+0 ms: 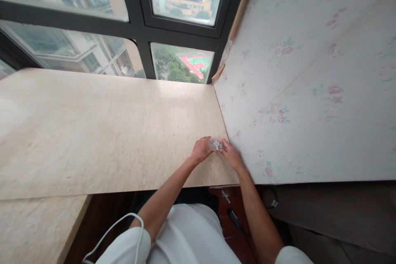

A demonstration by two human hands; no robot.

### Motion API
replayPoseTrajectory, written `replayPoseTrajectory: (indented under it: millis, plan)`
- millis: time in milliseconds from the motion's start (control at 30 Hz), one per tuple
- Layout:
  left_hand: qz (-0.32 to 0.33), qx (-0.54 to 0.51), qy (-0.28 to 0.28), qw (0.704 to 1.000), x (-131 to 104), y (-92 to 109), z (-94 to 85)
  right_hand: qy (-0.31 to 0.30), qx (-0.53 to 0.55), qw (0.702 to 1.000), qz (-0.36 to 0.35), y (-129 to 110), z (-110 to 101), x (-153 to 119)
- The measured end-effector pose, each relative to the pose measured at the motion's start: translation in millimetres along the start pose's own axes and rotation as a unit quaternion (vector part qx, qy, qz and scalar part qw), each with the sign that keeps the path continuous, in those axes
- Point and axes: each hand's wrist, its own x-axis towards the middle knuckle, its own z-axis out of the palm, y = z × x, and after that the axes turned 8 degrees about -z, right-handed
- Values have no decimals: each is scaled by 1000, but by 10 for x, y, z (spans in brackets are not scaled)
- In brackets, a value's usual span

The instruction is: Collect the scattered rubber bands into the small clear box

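A small clear plastic box (pixel 215 144) is held between my two hands at the right end of the stone sill, close to the papered wall. Something pale and dark shows through it, too small to make out. My left hand (pixel 201 149) grips the box's left side, with the fingers along its far edge. On the other side, my right hand (pixel 230 154) closes its thumb and fingers on the right end. Whether the box rests on the sill or is just above it, I cannot tell.
The beige stone sill (pixel 102 132) stretches left beneath the dark-framed window (pixel 140 29). A flower-patterned wall (pixel 309 90) rises close on the right. Below the sill's front edge, a black power strip (pixel 234 218) lies on the reddish floor. A white cable (pixel 114 229) loops by my left sleeve.
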Motion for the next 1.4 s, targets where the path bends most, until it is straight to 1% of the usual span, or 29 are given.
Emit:
replayPoseTrajectory:
  millis: [133,233,333,400,500,567,633,667,733,833,867,933,1033,1100,1200,1400]
  plan:
    - [-1,14,-3,1000,35,14,32,6,-30,1000,-1,-32,-1,0]
    - [14,14,-12,1000,21,-27,42,13,-67,998,-9,-96,-7,-34]
    - [39,-1,-11,999,-77,-162,7,32,-96,994,-28,-166,-10,-115]
    - [42,-15,13,999,-207,-320,-71,57,-105,992,-41,-222,3,-188]
    - [14,-31,75,997,-481,-628,-292,100,-109,987,-63,-357,81,-301]
    - [-21,-41,129,991,-688,-834,-501,115,-99,984,-92,-497,192,-366]
    - [-62,-56,186,979,-893,-1008,-732,114,-72,984,-120,-668,353,-418]
    - [-83,-63,211,972,-992,-1079,-845,104,-54,985,-127,-758,450,-438]
    - [-123,-65,257,956,-1181,-1191,-1044,63,-18,990,-128,-927,667,-462]
    - [-163,-51,299,939,-1435,-1312,-1231,-3,28,993,-114,-1105,1013,-448]
    - [-169,-48,303,936,-1507,-1345,-1260,-19,33,994,-107,-1140,1122,-430]
    - [-173,-45,303,936,-1623,-1399,-1281,-33,6,994,-101,-1183,1308,-381]
    - [-147,-26,305,941,-1713,-1444,-1263,-10,-61,993,-99,-1204,1465,-298]
    - [-126,-5,314,941,-1721,-1450,-1251,5,-63,995,-81,-1210,1490,-258]
    - [-116,17,320,940,-1702,-1449,-1253,8,-48,997,-57,-1220,1480,-238]
    - [-101,25,310,945,-1714,-1493,-1262,24,-112,990,-77,-1231,1529,-248]
